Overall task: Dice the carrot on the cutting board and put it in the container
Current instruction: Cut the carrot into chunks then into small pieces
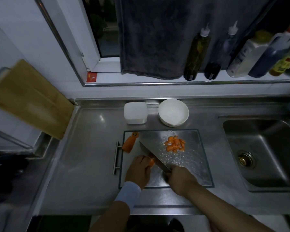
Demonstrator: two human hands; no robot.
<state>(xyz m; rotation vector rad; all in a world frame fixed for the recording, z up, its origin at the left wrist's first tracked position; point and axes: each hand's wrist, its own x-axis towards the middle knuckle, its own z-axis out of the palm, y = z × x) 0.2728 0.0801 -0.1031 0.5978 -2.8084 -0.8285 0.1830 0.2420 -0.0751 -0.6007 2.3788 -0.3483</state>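
Right hand (181, 179): fingers are curled round the handle of a broad steel kitchen knife (154, 157), near the board's near edge. The blade is angled toward the far left, and its edge is set against a short orange carrot piece (151, 162).

Left hand (137, 171): fingers are bent over that piece, which is gripped and held down just left of the blade. A pale sleeve cuff (129, 191) is seen at the wrist.

Rectangular textured glass cutting board (191, 164), with a metal bar handle (116, 158) on its left side: laid on the stainless steel counter (90, 164).

Heap of cut orange carrot chunks (174, 145): on the far right part of the board, apart from the blade.

Thick orange carrot end (129, 144): at the board's far left corner.

White square plastic container (135, 113): on the counter, just beyond the board's far edge; whether it is lidded cannot be told.

White round bowl (173, 112): just right of the container.

Steel sink (261, 153): set in the counter, right of the board.

Wooden board (30, 99): leaned against the left wall.

Row of bottles (197, 52) and hanging grey towel (151, 39): at the far window sill.
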